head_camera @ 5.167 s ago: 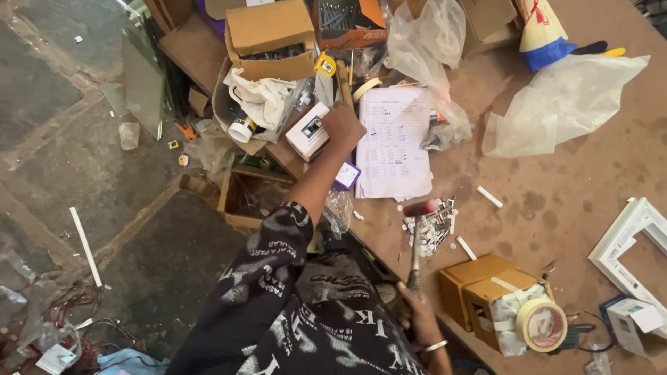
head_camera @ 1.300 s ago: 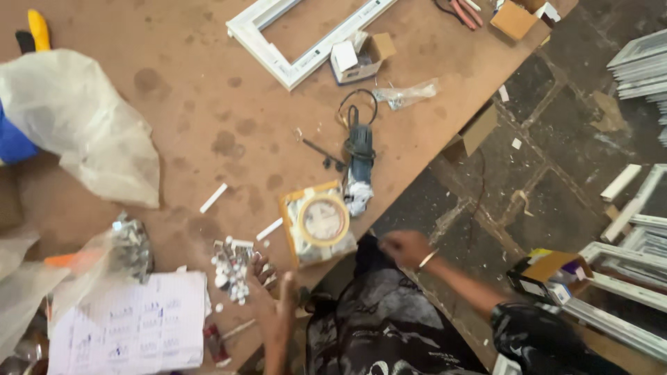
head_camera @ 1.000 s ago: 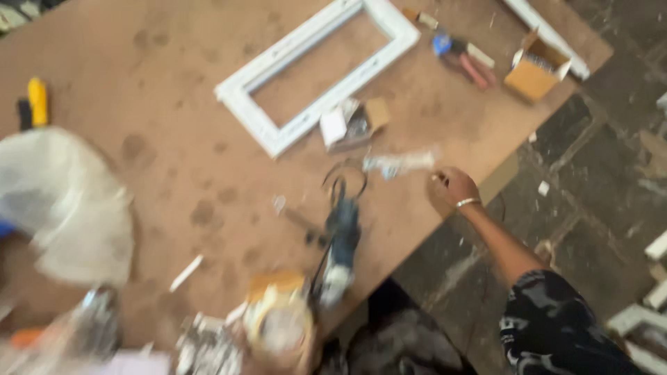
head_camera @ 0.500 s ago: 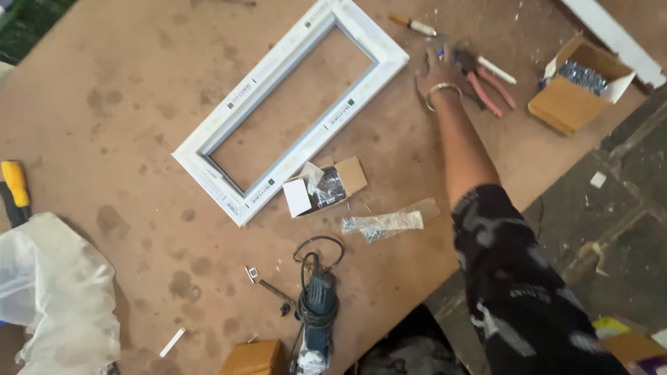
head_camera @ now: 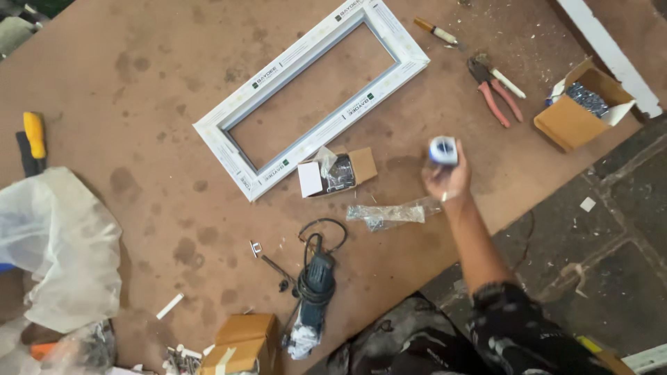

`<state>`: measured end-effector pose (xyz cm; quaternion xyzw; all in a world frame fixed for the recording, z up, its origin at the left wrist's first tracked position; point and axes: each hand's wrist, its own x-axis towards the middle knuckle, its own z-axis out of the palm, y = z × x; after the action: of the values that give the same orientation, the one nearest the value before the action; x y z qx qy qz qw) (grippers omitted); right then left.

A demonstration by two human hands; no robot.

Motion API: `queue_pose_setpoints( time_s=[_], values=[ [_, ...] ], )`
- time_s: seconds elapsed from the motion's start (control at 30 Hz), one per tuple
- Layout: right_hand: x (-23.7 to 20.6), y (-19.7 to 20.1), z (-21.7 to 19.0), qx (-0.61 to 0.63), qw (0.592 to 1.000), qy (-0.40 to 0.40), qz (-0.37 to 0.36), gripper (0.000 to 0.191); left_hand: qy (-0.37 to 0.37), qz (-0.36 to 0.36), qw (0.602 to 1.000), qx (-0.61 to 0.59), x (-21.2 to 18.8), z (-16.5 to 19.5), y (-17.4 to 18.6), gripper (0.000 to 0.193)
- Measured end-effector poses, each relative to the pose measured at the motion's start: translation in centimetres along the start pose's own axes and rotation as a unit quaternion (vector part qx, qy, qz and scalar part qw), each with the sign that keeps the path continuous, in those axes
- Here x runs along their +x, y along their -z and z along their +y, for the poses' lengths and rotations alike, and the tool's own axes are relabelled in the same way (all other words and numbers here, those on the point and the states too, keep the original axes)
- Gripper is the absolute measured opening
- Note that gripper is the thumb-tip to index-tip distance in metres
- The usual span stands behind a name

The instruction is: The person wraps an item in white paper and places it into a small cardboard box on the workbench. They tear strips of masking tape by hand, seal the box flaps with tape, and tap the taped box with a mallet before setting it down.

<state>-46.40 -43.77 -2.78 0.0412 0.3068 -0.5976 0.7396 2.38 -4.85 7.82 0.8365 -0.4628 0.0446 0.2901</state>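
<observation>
My right hand is raised over the brown board table and grips a small white and blue roll of tape. Just left of that hand lies a clear plastic bag of screws. A small open cardboard box with a bag of hardware sits further left. A white rectangular window frame lies flat beyond it. My left hand is out of view.
Red-handled pliers, a screwdriver and an open box of screws lie at the right. A blue power tool with cord lies near the front edge. A crumpled plastic sheet and a yellow-handled tool are at the left.
My right hand reached to the far right by the pliers, then drew back toward me holding the tape roll. The view swung right along the table.
</observation>
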Motion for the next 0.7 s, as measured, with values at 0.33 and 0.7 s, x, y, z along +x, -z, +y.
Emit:
queue_pose_setpoints(
  time_s=[0.33,0.7],
  values=[
    [-10.2,-5.5,6.5,-0.013,0.971,-0.215,-0.101,0.029,-0.028,0.003,0.999,-0.036,-3.3,-1.0,3.5,0.096],
    [-19.4,-7.5,19.1,-0.268,0.894,-0.345,-0.096,0.025,0.024,0.033,0.999,-0.036,-8.0,-2.6,4.2,0.097]
  ],
)
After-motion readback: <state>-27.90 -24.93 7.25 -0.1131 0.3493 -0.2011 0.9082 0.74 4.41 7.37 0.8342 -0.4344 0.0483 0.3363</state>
